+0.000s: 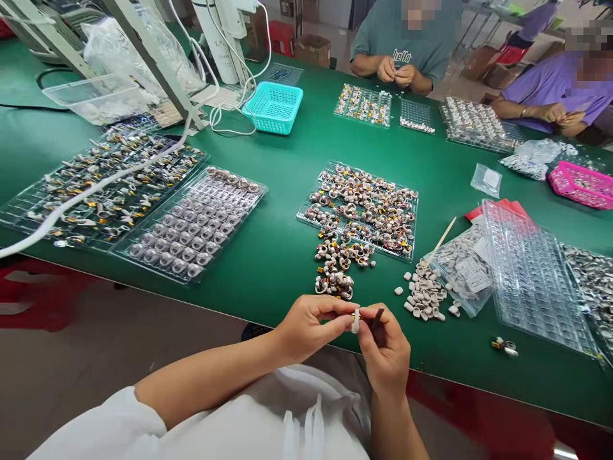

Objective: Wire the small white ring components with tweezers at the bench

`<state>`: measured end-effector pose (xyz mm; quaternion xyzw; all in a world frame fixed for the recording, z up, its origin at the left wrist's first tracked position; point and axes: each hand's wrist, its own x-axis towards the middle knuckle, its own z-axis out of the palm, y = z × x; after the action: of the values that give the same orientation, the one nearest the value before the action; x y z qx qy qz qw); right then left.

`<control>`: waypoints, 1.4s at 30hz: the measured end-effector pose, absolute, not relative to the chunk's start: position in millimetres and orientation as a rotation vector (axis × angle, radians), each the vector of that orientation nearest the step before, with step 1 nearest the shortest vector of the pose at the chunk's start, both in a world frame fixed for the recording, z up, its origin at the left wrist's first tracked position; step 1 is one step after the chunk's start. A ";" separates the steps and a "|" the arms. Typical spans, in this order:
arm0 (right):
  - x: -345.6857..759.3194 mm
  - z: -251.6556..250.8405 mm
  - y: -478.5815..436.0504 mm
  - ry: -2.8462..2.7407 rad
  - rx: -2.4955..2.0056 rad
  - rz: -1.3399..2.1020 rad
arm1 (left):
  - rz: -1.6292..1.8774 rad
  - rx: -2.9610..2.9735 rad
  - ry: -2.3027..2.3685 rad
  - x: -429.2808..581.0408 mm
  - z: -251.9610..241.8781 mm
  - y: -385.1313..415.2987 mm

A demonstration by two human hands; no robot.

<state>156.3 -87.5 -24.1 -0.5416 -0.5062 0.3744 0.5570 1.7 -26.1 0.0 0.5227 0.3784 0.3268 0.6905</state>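
"Pinching what?"
"My left hand (pixel 308 327) and right hand (pixel 389 351) share a white piece (pixel 355 321) by the tabletop (pixel 272 262); the right also grips a dark stick (pixel 378 317). Loose parts (pixel 341 255) and pale caps (pixel 424 296) crowd beyond."

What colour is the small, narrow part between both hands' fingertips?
The small, narrow part is off-white, with a touch of yellow; best seen in the head view.

One small pale part (pixel 355 321) sits between the left fingers (pixel 338 328) and right fingers (pixel 368 344); one slim dark piece (pixel 378 317) is in the right. Beyond the fingers are one turquoise basket (pixel 276 124) leftward, one pink basket (pixel 577 193) and one wooden stick (pixel 441 240) rightward, and two people (pixel 431 48) (pixel 546 86) farther off. Pale caps (pixel 424 294) rightward are too crowded to count.
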 end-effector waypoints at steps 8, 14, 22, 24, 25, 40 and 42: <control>159.6 -20.2 -86.2 -1.144 -1.276 1.008 | 0.715 1.186 0.883 0.4 6.5 -26.7; 158.4 -15.3 -83.6 -1.150 -1.332 1.014 | 0.733 1.142 0.896 0.1 2.6 -28.4; 155.5 -16.6 -82.6 -1.155 -1.322 1.014 | 0.742 0.957 0.899 1.2 -2.2 -28.6; 155.1 -17.1 -82.8 -1.162 -1.332 1.000 | 0.733 0.858 0.865 2.4 -2.0 -28.4; 155.0 -17.2 -83.0 -1.167 -1.341 0.987 | 0.728 0.821 0.843 3.0 -1.3 -28.1; 190.3 -5.6 -88.8 -1.131 -1.144 0.508 | 0.728 0.675 0.737 -1.1 -2.4 -16.1; 187.0 -4.6 -92.8 -1.090 -1.110 0.595 | 0.739 0.679 0.747 -0.6 -2.8 -16.6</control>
<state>187.0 -92.8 -4.6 -0.4931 -0.4843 0.2644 0.6726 -0.6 -16.6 -2.8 0.3180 0.3496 0.3458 0.8106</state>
